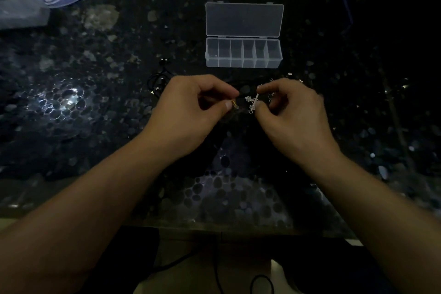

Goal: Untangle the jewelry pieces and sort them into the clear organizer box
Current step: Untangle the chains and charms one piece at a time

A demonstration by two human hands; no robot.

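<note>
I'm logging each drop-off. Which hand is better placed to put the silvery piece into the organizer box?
Probably the right hand: it already pinches the silvery piece, and the open organizer box lies just beyond it.

Single head view, looking forward-down, close over tabletop (95,93).

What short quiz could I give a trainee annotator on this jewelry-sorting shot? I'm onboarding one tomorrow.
1. True or false: the lid of the clear organizer box is closed.
2. Which hand pinches the pale silver jewelry piece? A) left hand B) right hand
3. How many compartments does the box show in its row?

Key
1. False: the lid lies open beyond the tray.
2. B: the right hand pinches it; the left hand pinches a small yellowish piece.
3. Six, with no jewelry plainly visible inside.
</note>
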